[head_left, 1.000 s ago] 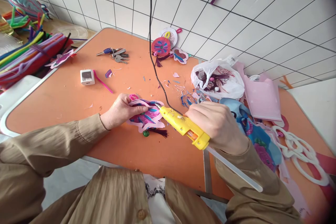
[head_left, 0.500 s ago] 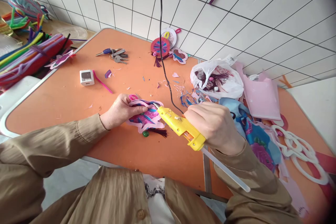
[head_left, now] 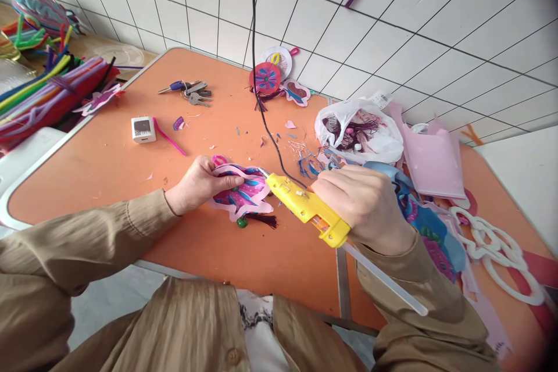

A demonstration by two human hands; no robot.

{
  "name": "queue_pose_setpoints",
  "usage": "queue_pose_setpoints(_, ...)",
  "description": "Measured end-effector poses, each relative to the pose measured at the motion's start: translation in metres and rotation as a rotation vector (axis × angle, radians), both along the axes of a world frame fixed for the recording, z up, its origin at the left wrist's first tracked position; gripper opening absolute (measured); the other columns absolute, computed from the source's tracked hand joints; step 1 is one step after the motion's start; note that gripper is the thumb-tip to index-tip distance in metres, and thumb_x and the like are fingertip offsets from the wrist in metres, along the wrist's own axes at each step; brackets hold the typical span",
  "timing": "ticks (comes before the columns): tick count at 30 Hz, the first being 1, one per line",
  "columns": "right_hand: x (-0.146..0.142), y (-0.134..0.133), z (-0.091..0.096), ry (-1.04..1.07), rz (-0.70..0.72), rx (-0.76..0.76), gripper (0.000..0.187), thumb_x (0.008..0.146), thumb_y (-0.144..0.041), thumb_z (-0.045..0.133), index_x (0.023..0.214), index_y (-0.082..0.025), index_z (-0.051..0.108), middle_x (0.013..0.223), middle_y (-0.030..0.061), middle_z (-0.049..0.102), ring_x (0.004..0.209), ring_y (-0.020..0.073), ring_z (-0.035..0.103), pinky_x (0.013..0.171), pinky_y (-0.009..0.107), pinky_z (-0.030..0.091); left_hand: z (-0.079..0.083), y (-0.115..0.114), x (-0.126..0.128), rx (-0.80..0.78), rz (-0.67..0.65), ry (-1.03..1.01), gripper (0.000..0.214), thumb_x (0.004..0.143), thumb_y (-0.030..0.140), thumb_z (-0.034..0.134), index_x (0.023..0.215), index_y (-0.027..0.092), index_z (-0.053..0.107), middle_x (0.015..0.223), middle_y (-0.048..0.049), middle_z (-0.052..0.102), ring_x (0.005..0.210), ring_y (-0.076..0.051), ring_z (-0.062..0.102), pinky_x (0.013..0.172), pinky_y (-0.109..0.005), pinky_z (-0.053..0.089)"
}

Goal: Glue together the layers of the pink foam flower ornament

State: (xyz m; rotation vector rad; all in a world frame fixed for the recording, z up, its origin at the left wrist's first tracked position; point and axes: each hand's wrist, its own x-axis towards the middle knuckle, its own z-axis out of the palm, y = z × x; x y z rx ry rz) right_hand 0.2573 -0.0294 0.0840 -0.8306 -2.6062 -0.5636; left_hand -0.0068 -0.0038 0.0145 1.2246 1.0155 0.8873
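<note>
My right hand (head_left: pixel 364 203) is wrapped round a yellow glue gun (head_left: pixel 305 206), with a clear glue stick sticking out of its back. The nozzle touches the upper right edge of a pink and blue paper ornament (head_left: pixel 244 193) lying on the orange table (head_left: pixel 108 157). A dark tassel with a green bead (head_left: pixel 257 220) hangs from the ornament's lower edge. My left hand (head_left: pixel 198 183) pinches the ornament's left side, thumb on top, and lifts a flap of it. The gun's black cord (head_left: pixel 261 99) runs up and away over the table.
Keys (head_left: pixel 189 88), a white charger (head_left: pixel 143 128) and a pink pipe cleaner lie at the far left. Finished round ornaments (head_left: pixel 270 72) sit at the back edge. A white plastic bag (head_left: pixel 360 131), pink sheets and cut-outs crowd the right side. Bundled pipe cleaners (head_left: pixel 43 96) lie beyond the left edge.
The glue gun's nozzle has shifted slightly along the ornament's upper right edge, and the cord has swung. My left hand has kept its pinch on the ornament.
</note>
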Motion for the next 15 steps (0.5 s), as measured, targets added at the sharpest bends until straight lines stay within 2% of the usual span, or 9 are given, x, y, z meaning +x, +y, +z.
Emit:
queue_pose_setpoints(4, 0.006, 0.008, -0.001, 0.130, -0.052, -0.006, 0.026, 0.084, -0.017, 0.052, 0.063, -0.024, 0.038, 0.056, -0.0004, 0.041, 0.053, 0.0163, 0.035, 0.053, 0.033, 0.027, 0.001, 0.001, -0.001, 0.021, -0.021, -0.010, 0.026, 0.064, 0.035, 0.084, 0.066, 0.011, 0.076, 0.058, -0.0056, 0.071, 0.047, -0.014, 0.060, 0.045, -0.023, 0.046)
queue_pose_setpoints(8, 0.014, 0.029, -0.017, 0.031, -0.123, -0.085, 0.004, 0.085, -0.023, 0.050, 0.085, -0.020, 0.053, 0.078, 0.0083, 0.059, 0.073, 0.0235, 0.052, 0.064, 0.036, 0.039, 0.001, 0.001, -0.001, -0.015, -0.066, -0.048, 0.027, 0.065, 0.036, 0.084, 0.065, 0.011, 0.075, 0.060, -0.0068, 0.072, 0.052, -0.016, 0.062, 0.050, -0.025, 0.048)
queue_pose_setpoints(12, 0.017, 0.050, -0.049, -0.117, -0.207, -0.283, 0.034, 0.084, -0.005, 0.042, 0.113, -0.014, 0.055, 0.102, 0.0137, 0.061, 0.099, 0.0277, 0.056, 0.082, 0.039, 0.045, 0.003, 0.000, -0.001, 0.000, -0.124, -0.100, 0.025, 0.062, 0.034, 0.086, 0.064, 0.011, 0.075, 0.063, -0.0070, 0.072, 0.056, -0.016, 0.062, 0.053, -0.026, 0.049)
queue_pose_setpoints(15, 0.016, 0.059, -0.068, -0.132, -0.244, -0.294, 0.045, 0.081, 0.001, 0.040, 0.123, -0.010, 0.053, 0.107, 0.0166, 0.060, 0.101, 0.0299, 0.056, 0.083, 0.041, 0.047, 0.006, -0.001, 0.000, 0.038, -0.148, -0.091, 0.026, 0.061, 0.033, 0.086, 0.061, 0.010, 0.074, 0.063, -0.0074, 0.071, 0.056, -0.016, 0.061, 0.053, -0.026, 0.048)
